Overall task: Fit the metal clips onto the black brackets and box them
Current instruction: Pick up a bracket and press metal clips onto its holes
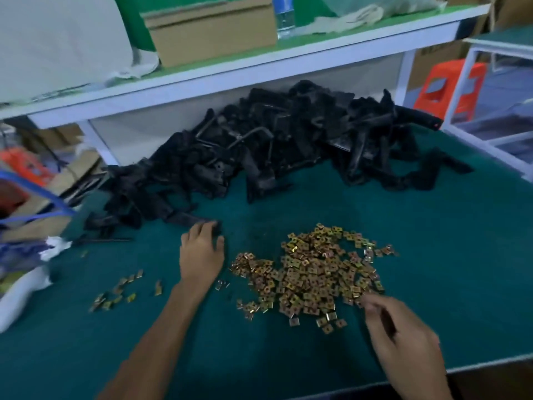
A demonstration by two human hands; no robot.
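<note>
A big heap of black brackets (pixel 259 145) lies across the back of the green table. A pile of gold metal clips (pixel 314 272) is spread in front of it at the centre right. A few loose clips (pixel 121 290) lie at the left. My left hand (pixel 202 255) reaches the near edge of the heap, its fingertips curled on one black bracket (pixel 196 219). My right hand (pixel 401 336) hovers at the near right rim of the clip pile with fingers drawn together; motion blur hides whether a clip is pinched.
A white shelf (pixel 230 70) overhangs the back and carries a cardboard box (pixel 213 33) and a water bottle (pixel 284 15). Bags and boxes crowd the left edge (pixel 26 255). An orange stool (pixel 450 88) stands at the far right. The table's front edge (pixel 490 363) runs near my right wrist.
</note>
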